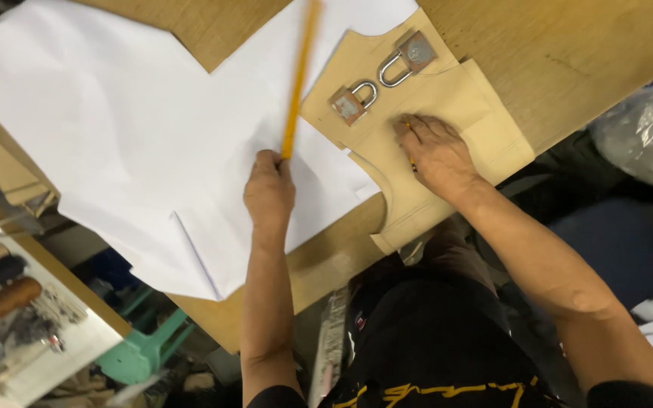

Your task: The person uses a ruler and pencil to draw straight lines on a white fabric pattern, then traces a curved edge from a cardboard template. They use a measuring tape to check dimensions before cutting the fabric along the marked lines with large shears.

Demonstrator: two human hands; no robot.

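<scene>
The yellow ruler lay on the white paper, its long axis running from the near middle of the counter away toward the far edge, tilted slightly to the right. Its near end sat under the fingertips of the left hand, which was closed over that end and pressing it down onto the sheet. The rest of the ruler extended straight ahead of that hand, away from the person.

The right hand rested to the right of the ruler, well apart from it, flat on the tan card pattern piece. It appeared to pinch a short pencil between the fingers, with the tip against the card; the grip was partly hidden, so this is not certain. The left hand was the nearer of the two to the ruler and the only one touching it.

The pattern piece overlapped the right edge of the white paper. Two padlocks lay on it as weights, just beyond the right hand, one nearer the ruler and one toward the far edge of the card.

Beyond the left edge of the counter, lower down, stood a tray holding thread spools, and a green stool beneath the near edge.
</scene>
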